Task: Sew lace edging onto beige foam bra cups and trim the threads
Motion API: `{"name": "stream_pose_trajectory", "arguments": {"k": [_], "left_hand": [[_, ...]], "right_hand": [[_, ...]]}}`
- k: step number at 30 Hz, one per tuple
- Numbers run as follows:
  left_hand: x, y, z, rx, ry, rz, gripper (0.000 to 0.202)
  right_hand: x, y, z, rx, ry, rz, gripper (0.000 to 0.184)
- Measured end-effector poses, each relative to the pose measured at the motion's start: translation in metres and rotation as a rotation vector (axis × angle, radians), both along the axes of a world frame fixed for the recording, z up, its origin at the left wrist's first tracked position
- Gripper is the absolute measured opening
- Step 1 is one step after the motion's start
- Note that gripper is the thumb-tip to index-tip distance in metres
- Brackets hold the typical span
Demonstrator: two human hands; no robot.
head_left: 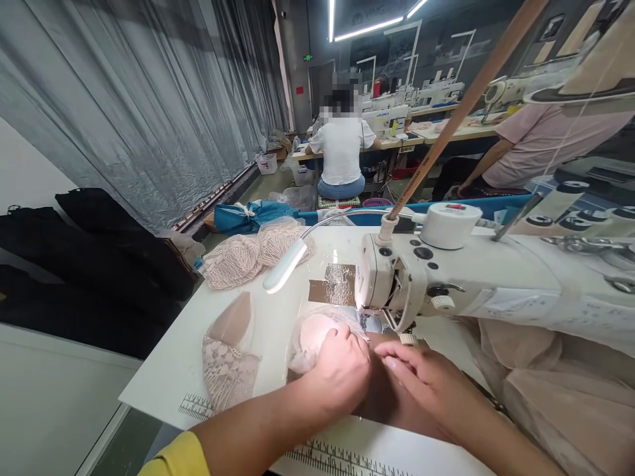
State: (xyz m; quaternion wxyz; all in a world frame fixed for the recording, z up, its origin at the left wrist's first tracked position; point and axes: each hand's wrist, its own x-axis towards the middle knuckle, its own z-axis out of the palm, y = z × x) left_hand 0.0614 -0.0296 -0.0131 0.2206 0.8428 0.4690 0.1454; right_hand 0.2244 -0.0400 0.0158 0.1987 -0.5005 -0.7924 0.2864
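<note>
My left hand (pixel 343 365) is closed, its curled fingers gripping a pale pink lace-covered cup (pixel 313 334) just left of the sewing machine's needle area. Beside it my right hand (pixel 427 375) pinches with thumb and forefinger at the edge of sheer beige-brown fabric (pixel 391 403) in front of the presser foot. Above both hands stands the white sewing machine (pixel 476 277); its needle is mostly hidden by its head and my fingers. A small lamp (pixel 286 266) on a bent metal neck lights the work.
On the white table (pixel 173 370), a lace piece (pixel 231 363) lies at left and a netted beige bundle (pixel 233 261) behind. More beige fabric (pixel 560 390) is heaped at right. A wooden pole (pixel 461 119) rises behind the machine. Two people sit farther off, near other machines.
</note>
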Motion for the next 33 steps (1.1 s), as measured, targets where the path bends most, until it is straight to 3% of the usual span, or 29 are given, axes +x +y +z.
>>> {"name": "stream_pose_trajectory", "arguments": {"k": [2, 5, 8, 10, 12, 14, 17, 20, 26, 33], "left_hand": [[0.001, -0.010, 0.004, 0.030, 0.083, -0.008, 0.008], [-0.014, -0.018, 0.027, 0.087, 0.206, -0.061, 0.014], [-0.035, -0.013, 0.053, -0.131, 0.132, -0.204, 0.038], [-0.045, -0.008, 0.060, -0.273, 0.032, -0.233, 0.040], [-0.049, -0.003, 0.055, -0.197, -0.058, -0.162, 0.028], [-0.047, 0.001, 0.040, -0.004, -0.089, -0.109, 0.020], [-0.043, 0.003, 0.015, 0.184, -0.013, -0.136, 0.027], [-0.043, 0.007, 0.002, 0.255, 0.074, -0.149, 0.030], [-0.048, 0.029, 0.000, 0.314, 0.096, -0.216, 0.030], [-0.054, 0.040, -0.004, 0.315, 0.104, -0.258, 0.036]], "right_hand": [[-0.007, 0.003, -0.005, 0.086, -0.117, 0.046, 0.036], [-0.016, 0.000, -0.014, 0.160, -0.244, 0.062, 0.039], [-0.020, -0.004, -0.022, 0.211, -0.325, 0.082, 0.037], [-0.020, -0.005, -0.027, 0.252, -0.376, 0.086, 0.040], [-0.019, -0.005, -0.031, 0.301, -0.426, 0.076, 0.047], [-0.019, -0.004, -0.035, 0.344, -0.465, 0.058, 0.051], [-0.018, -0.002, -0.038, 0.407, -0.489, 0.036, 0.058], [-0.018, 0.000, -0.041, 0.477, -0.505, 0.013, 0.062], [-0.021, 0.006, -0.048, 0.542, -0.539, -0.085, 0.053], [-0.021, 0.006, -0.048, 0.613, -0.531, -0.092, 0.054]]}}
